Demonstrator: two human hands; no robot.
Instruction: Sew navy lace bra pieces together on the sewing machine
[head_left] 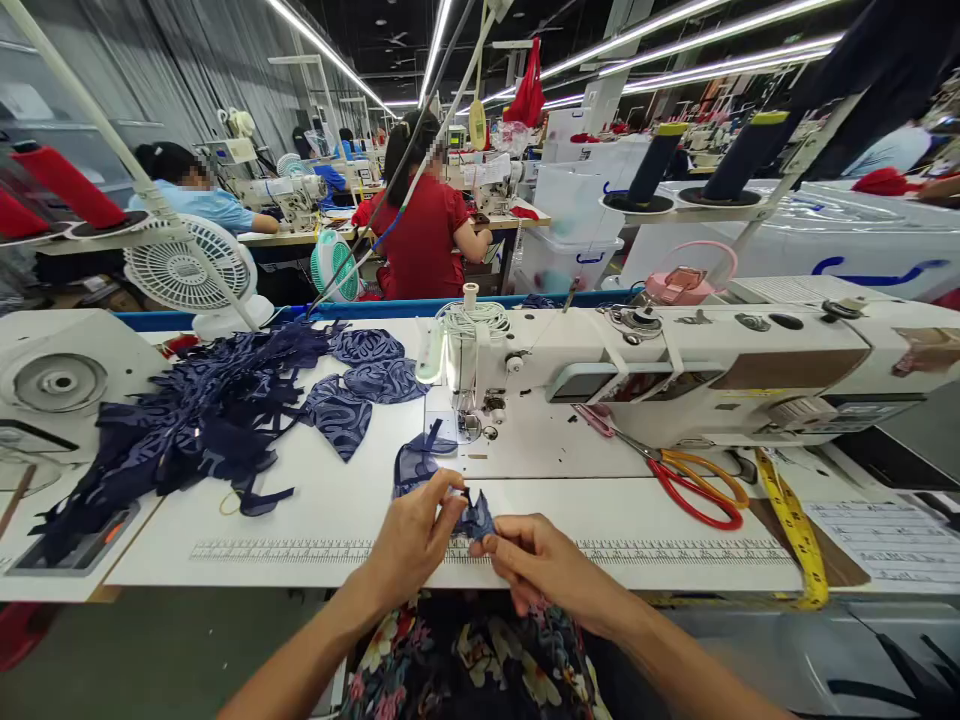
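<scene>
My left hand [414, 535] and my right hand [541, 562] meet at the table's front edge, both pinching a small navy lace fabric piece [475, 519]. The piece runs up toward the needle area [471, 424] of the white sewing machine [675, 370], where a sheer navy part [415, 462] lies on the bed. Both hands have their fingers closed on the fabric.
A heap of navy lace pieces [202, 420] covers the table's left side. Red-and-orange scissors [686, 480] and a yellow tape measure [795, 525] lie to the right. A small fan [187, 268] stands behind. Other people sew at benches further back.
</scene>
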